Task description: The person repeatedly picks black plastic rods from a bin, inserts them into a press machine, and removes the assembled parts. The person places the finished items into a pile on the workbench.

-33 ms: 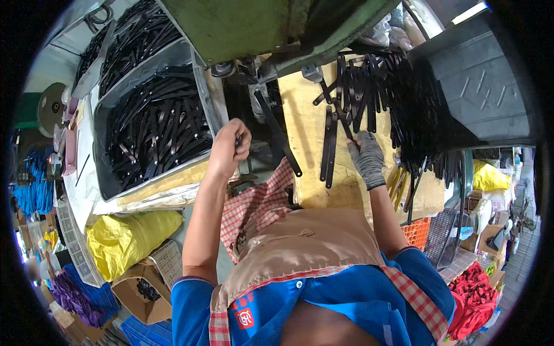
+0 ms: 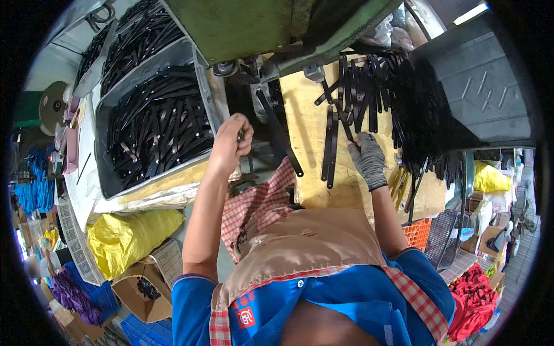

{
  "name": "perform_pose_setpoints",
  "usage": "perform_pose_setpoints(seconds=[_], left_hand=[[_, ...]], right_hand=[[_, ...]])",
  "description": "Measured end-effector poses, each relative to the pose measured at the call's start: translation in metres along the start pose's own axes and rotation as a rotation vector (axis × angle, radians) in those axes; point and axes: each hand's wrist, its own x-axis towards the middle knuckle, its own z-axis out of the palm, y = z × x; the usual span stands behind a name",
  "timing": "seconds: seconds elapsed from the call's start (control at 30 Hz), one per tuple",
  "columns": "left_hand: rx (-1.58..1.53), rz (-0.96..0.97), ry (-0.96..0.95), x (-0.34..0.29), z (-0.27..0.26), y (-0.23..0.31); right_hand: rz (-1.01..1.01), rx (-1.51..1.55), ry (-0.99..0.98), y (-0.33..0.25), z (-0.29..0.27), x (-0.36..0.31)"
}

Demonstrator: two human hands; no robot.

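My bare left hand [image 2: 232,137] is closed in a fist beside the grey tub, left of the machine. A small dark bit shows between its fingers; what it belongs to is hidden. My right hand [image 2: 368,160], in a grey striped glove, rests over the yellow board and pinches the near end of a flat black strip [image 2: 344,122] between thumb and fingers. Two more strips [image 2: 330,150] lie side by side just left of it. Between my hands, a long black strip [image 2: 281,135] slants from under the machine over the board's left edge.
A green machine [image 2: 248,29] stands straight ahead. Many black strips fill the grey tub [image 2: 104,155] on the left. A heap of strips [image 2: 415,109] spills from a tilted dark tub [image 2: 482,81] onto the yellow board [image 2: 311,193]. A yellow sack [image 2: 130,239] lies at lower left.
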Motion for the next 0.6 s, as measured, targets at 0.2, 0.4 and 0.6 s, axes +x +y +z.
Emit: perform_pose_setpoints(seconds=[0.2, 0.4, 0.6], left_hand=[[0.059, 0.179, 0.088, 0.029, 0.021, 0.027], [0.093, 0.179, 0.13, 0.051, 0.029, 0.033], [0.285, 0.009, 0.001, 0.052, 0.018, 0.043]], right_hand=[[-0.156, 0.251, 0.006, 0.005, 0.006, -0.002], [-0.02, 0.831, -0.074, -0.054, -0.008, -0.015], [-0.044, 0.91, -0.146, -0.098, -0.03, -0.006]])
